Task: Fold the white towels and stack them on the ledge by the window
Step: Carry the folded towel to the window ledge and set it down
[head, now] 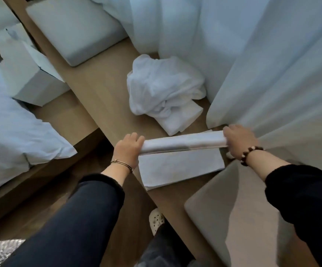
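Observation:
A white towel (179, 168) lies on the wooden ledge (102, 93), its far part lifted into a fold. My left hand (128, 149) grips the left end of that raised fold, and my right hand (240, 140) grips the right end. Just beyond it sits a folded white towel (181, 117), with a crumpled pile of white towels (164, 83) resting partly on top of it. The white curtain (271, 74) hangs against my right hand.
A grey cushion (75, 29) lies on the ledge at the far end, and another grey cushion (233, 214) lies near me on the right. A bed with white bedding (12, 128) stands to the left. White boxes (27, 78) sit between bed and ledge.

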